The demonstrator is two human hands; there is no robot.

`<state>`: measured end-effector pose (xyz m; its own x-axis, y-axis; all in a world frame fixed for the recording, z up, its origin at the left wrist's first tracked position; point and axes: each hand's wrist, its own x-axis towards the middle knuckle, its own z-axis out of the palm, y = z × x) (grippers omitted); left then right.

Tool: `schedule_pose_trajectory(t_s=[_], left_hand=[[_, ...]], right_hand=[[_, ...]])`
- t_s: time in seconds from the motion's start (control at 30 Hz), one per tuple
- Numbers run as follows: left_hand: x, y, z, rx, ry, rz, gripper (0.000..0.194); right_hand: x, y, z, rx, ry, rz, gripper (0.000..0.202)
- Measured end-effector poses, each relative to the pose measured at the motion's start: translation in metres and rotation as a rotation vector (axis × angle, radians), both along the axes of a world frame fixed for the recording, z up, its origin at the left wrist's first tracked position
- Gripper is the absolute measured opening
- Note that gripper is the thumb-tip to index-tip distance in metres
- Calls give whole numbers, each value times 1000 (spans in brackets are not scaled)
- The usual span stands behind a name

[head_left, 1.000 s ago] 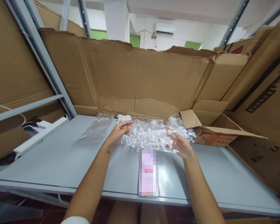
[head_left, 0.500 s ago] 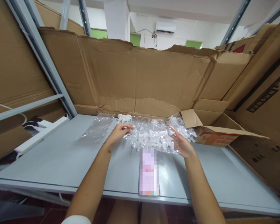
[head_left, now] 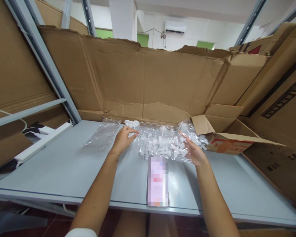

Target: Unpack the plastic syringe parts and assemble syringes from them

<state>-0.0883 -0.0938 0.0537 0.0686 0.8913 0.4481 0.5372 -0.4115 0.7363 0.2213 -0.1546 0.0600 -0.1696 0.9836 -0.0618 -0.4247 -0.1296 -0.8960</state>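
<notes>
A clear plastic bag [head_left: 160, 149] with several white and transparent plastic parts lies at the middle of the grey table. My right hand [head_left: 195, 153] grips the right side of this bag, its fingers partly behind the film. My left hand [head_left: 124, 140] hovers at the bag's left edge, fingers apart and nothing visible between them. Behind it are white plastic pieces [head_left: 132, 124] and clear round parts [head_left: 148, 125]. Another bag of white parts [head_left: 187, 128] rests behind my right hand.
An open cardboard box [head_left: 229, 141] stands at the right. A flat clear bag [head_left: 102, 135] lies at the left. A phone with a blurred screen [head_left: 158, 182] is near the front edge. A power strip [head_left: 43, 141] runs along the left, and cardboard [head_left: 148, 82] walls the back.
My left hand has drawn slightly left and up from the bag, its fingers less curled. My right hand still has the bag, whose contents have shifted a little.
</notes>
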Motion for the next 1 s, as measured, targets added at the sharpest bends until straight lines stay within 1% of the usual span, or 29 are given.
schedule_pose_trajectory(t_s=[0.03, 0.07, 0.1, 0.2, 0.27, 0.37, 0.5, 0.57, 0.63, 0.7, 0.8, 0.9, 1.0], left_hand=[[1, -2, 2, 18, -14, 31, 22], [3, -3, 3, 1, -51, 36, 24], [5, -5, 4, -51, -106, 15, 28], [12, -6, 3, -311, -249, -134, 41], [15, -6, 1, -427, -265, -231, 42], [17, -8, 1, -505, -358, -355, 35], [12, -10, 7, -597, -619, -510, 31], [9, -10, 9, -614, -716, -560, 30], [6, -8, 8, -613, -776, -576, 27], [5, -6, 6, -623, -753, -548, 26], [6, -4, 2, -688, -595, -503, 30], [10, -5, -1, -746, -413, -559, 38], [14, -9, 0, -726, -266, -647, 43]], right_hand=[[0, 0, 0, 7, 5, 0, 44], [0, 0, 0, 11, 3, -2, 44], [0, 1, -1, 10, -5, -5, 45], [-1, 1, -2, 12, -31, -11, 47], [-3, 0, -2, 18, -35, -3, 48], [-5, 0, -2, 17, -38, 5, 47], [-4, 1, -2, -5, -50, -29, 42], [-2, 1, -2, -20, -45, -43, 39], [0, 2, -1, -19, -41, -59, 39], [1, 2, 0, -11, -42, -70, 40], [1, 1, 1, -28, -24, -38, 41], [-1, 1, 0, -43, 2, 29, 43], [-3, 1, -2, -41, 5, 61, 45]])
